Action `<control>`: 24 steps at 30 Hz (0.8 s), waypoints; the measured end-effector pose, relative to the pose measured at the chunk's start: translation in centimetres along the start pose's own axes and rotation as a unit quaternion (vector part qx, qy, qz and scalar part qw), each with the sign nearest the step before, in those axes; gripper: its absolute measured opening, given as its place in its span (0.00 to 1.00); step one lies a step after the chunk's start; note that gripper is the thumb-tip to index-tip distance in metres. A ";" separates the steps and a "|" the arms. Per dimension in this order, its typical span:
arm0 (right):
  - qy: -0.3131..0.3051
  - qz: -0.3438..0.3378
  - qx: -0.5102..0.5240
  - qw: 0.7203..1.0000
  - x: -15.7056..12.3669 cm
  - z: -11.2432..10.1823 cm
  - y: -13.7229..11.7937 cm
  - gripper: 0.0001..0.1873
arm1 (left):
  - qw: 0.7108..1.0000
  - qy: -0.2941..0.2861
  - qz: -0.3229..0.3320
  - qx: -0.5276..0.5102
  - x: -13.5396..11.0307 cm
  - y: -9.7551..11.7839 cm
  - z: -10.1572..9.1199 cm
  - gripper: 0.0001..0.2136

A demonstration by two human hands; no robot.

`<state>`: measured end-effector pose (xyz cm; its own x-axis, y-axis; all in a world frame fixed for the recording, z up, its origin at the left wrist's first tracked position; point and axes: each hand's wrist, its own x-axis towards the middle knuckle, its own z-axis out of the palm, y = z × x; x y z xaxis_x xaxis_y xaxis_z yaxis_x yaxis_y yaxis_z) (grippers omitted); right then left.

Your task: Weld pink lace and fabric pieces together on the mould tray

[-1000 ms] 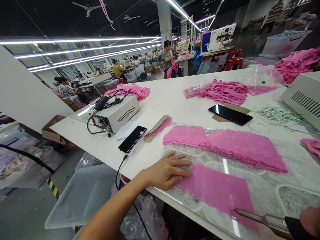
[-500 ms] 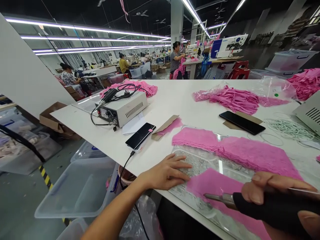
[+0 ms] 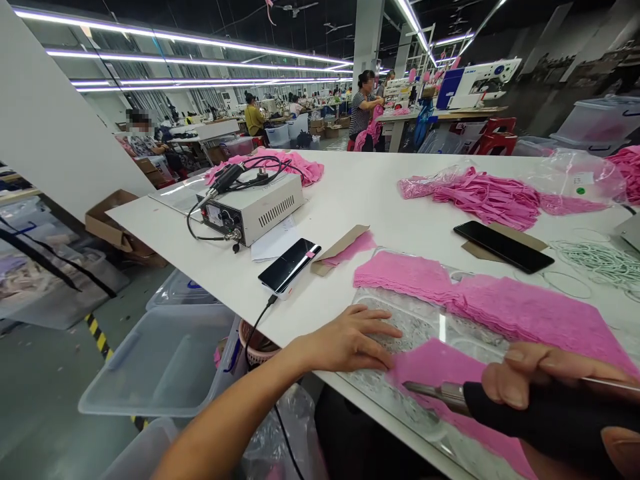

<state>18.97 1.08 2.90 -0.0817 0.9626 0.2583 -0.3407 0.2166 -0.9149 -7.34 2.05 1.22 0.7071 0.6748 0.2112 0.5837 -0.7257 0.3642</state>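
Left hand [image 3: 360, 339]: fingers apart, fingertips at the cloth's [image 3: 440, 363] ten-o'clock edge. Right hand [image 3: 550, 365] clamped round the tool [image 3: 545, 417], its tip over cloth (contact? can't tell). Light left pressure could let cloth creep! Pile [image 3: 540, 307] at cloth's one o'clock.

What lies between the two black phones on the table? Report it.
In the head view: brown card with pink fabric beside the left phone, then white tabletop up to the right phone.

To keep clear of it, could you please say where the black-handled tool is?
The black-handled tool is at the head view's lower right, in the right hand, its tip at the front pink piece.
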 end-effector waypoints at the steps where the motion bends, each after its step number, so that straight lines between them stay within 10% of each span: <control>1: -0.002 0.005 0.000 1.000 0.0 0.1 -0.1 0.17 | 1.000 -0.002 0.004 0.003 0.1 0.0 0.0 0.07; 24: -0.004 -0.004 -0.005 1.000 0.0 0.1 0.1 0.17 | 1.000 0.013 -0.003 -0.017 -0.1 0.7 0.2 0.07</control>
<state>18.79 1.11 2.84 -0.0860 0.9598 0.2673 -0.3313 0.2254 -0.9162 -6.84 1.44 1.26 0.6926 0.6830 0.2322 0.5741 -0.7167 0.3958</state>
